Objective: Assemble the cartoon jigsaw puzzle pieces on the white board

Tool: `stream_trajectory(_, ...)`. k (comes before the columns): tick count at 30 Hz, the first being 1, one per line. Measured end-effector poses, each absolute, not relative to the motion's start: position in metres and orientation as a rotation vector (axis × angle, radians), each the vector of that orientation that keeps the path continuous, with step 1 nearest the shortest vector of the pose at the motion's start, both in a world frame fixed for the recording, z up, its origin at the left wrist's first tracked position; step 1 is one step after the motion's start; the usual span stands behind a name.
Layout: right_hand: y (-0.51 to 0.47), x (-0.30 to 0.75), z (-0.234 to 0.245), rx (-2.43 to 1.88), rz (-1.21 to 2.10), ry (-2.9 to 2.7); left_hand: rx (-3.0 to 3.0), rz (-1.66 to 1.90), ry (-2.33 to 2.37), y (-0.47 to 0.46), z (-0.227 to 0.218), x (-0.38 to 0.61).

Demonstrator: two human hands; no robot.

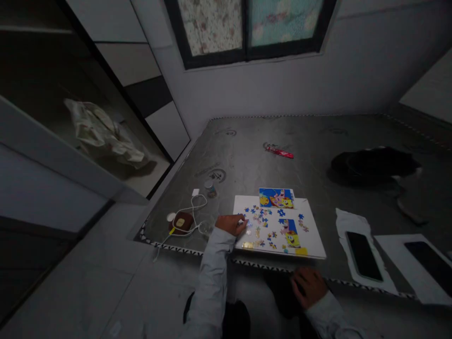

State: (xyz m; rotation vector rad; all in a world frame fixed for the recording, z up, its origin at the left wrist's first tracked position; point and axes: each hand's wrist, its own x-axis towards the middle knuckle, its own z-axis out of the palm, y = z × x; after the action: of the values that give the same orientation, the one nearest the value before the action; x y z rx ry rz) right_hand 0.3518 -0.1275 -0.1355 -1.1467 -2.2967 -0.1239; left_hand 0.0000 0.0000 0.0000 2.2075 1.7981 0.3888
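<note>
My left hand (231,224) is over the left side of a white board (313,235), its fingers drawn together at the loose jigsaw pieces (257,217). A pale spot shows at the fingertips, too small to make out. On the right half of the board lies a partly joined jigsaw (290,232) with a yellow cartoon figure. A picture card (276,198) with the same cartoon overlaps the board's far edge. My right hand (309,286) rests below the near edge, over my dark-clothed leg, fingers loosely bent and apart with nothing visible in them.
Left of the board are a brown case (183,222) with a white cable, and a small lidded jar (210,189). A red packet (280,152) lies farther back. To the right are a phone (364,255), another phone (431,263) and a black cloth-like item (377,165).
</note>
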Motion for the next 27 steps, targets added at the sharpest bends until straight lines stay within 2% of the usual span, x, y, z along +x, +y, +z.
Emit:
stream_trajectory(10,-0.124,0.356,-0.136,-1.161,-0.072,-2.428,2.209,0.475,1.802,-0.011,-0.011,-0.013)
stream_trajectory(27,-0.126,0.356,-0.135,-1.205,-0.096,-2.477,2.287,0.252,1.542,-0.015,-0.019,0.024)
